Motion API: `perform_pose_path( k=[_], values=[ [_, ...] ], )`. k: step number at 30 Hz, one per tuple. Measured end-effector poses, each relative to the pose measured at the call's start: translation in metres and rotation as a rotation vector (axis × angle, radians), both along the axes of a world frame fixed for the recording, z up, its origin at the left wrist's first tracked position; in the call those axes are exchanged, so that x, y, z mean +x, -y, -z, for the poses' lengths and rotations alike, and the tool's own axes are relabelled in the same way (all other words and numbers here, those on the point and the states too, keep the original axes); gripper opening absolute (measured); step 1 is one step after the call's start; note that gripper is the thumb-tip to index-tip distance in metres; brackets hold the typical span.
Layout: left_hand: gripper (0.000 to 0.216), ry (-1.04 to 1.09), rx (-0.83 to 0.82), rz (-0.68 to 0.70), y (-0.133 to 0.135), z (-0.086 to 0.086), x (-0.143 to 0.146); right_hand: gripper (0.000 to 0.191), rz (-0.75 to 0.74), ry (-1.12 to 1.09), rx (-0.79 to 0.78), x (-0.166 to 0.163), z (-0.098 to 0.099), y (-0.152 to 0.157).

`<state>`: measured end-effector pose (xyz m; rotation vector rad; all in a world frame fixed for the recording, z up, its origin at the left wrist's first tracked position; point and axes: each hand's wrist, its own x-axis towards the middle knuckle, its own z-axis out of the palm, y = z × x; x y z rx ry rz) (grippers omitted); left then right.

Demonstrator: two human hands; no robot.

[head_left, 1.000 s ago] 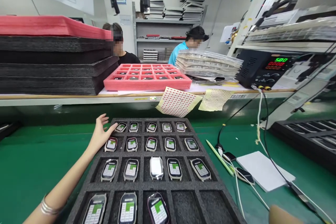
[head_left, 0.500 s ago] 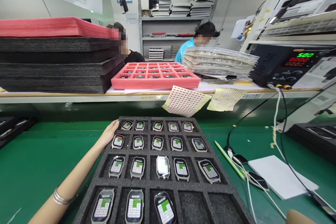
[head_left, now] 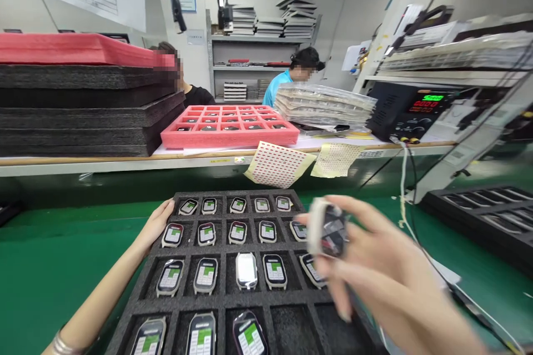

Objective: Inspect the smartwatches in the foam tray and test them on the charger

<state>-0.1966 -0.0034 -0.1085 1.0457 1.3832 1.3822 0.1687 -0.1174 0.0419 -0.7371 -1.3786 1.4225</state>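
Note:
A black foam tray (head_left: 266, 247) lies in front of me, its compartments holding several smartwatch bodies without straps, such as the watch (head_left: 275, 271) in the third row. Most have screens lit in white and green. Two compartments of the nearest row at the right show bare foam. My left hand (head_left: 159, 223) grips the tray's far left edge, with its fingertips partly hidden. Over the tray's right side, my right hand (head_left: 370, 258), blurred, holds a smartwatch (head_left: 327, 228) between thumb and fingers. That watch is tilted on edge, pale rim to the left, dark face toward me.
On the shelf ahead sit a red foam tray (head_left: 229, 137), stacked black foam (head_left: 83, 116), clear plastic trays (head_left: 325, 108) and a power supply (head_left: 410, 111). Another black tray (head_left: 487, 227) lies right, with cables (head_left: 441, 269) nearby. Two people sit behind the shelf.
My right hand has come in from the lower right corner with a smartwatch and is now over the tray. My left hand stays on the tray's edge. The view has turned slightly right.

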Motion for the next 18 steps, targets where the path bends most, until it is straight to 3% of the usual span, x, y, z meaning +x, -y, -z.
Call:
perform_pose_path(
  k=[5, 11, 18],
  values=[
    [0.042, -0.006, -0.026, 0.006, -0.001, 0.003, -0.003, 0.032, -0.044, 0.018, -0.058, -0.018, 0.019, -0.032],
    [0.040, -0.018, -0.042, -0.010, -0.001, 0.003, -0.004, 0.038, -0.107, 0.045, -0.017, -0.016, 0.039, -0.032],
    [0.035, -0.037, -0.045, -0.048, 0.000, 0.001, -0.003, 0.025, 0.054, 0.200, 0.011, -0.020, 0.041, -0.027]
  ],
)
